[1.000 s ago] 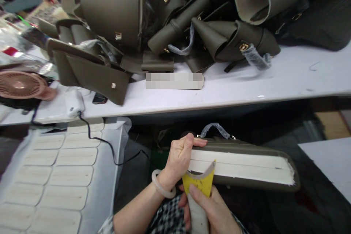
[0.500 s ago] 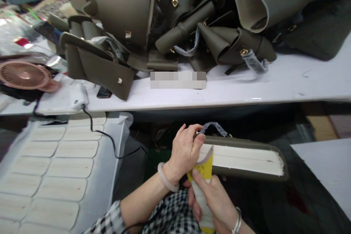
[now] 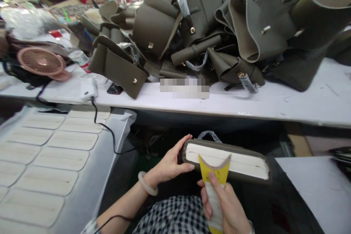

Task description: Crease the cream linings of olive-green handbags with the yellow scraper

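A dark olive handbag (image 3: pixel 233 148) lies on its side in front of me, with a long white panel (image 3: pixel 248 165) on its bottom facing me. My left hand (image 3: pixel 170 162) grips the left end of the bag, thumb on the near edge and fingers over the far one. In my right hand (image 3: pixel 223 199) is a yellow scraper (image 3: pixel 224 171) with a concave end and a pale wrapped handle. Its two tips reach over the white panel; whether they touch it I cannot tell. A plastic-wrapped bag handle (image 3: pixel 210 135) shows behind.
Olive bags (image 3: pixel 153 23) are heaped on the white table (image 3: pixel 274 108) ahead. A pink fan (image 3: pixel 41 61) and a white device (image 3: pixel 89 89) with a black cord stand left. Pale rounded panels (image 3: pixel 63 159) lie in rows at lower left. A white sheet (image 3: pixel 309 175) is at right.
My left hand has moved from the top of the white panel to the bag's left end. The bag has shifted left, and the scraper has turned its concave end upward. The camera view has tilted up.
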Demonstrator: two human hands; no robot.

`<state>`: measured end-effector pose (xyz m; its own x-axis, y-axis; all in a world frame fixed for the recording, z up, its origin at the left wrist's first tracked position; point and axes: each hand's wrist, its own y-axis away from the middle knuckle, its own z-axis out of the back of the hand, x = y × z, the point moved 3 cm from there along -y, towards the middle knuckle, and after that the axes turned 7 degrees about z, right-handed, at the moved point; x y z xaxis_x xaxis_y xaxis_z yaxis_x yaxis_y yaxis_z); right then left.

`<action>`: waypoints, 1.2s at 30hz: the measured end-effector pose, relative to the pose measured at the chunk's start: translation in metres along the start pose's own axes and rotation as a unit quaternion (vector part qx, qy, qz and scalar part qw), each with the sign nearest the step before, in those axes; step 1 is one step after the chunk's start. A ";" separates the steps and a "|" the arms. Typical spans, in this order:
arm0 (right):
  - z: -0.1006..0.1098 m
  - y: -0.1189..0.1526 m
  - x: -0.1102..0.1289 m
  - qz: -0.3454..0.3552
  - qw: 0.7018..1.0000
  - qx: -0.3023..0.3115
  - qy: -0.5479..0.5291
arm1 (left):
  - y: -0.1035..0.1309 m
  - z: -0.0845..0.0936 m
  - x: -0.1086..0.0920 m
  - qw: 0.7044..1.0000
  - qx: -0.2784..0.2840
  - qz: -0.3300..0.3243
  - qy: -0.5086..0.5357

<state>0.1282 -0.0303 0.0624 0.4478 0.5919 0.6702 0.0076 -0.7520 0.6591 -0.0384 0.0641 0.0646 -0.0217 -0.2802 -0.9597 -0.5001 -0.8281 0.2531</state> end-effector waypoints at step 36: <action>-0.012 0.000 -0.003 0.073 0.958 -0.032 0.275 | 0.005 -0.001 0.013 0.991 -0.057 -0.012 0.121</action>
<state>0.1161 -0.0289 0.0647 -0.0986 0.5584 0.8237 -0.0817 -0.8294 0.5526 -0.0404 0.0554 0.0538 0.2047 -0.3561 -0.9117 -0.3970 -0.8816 0.2552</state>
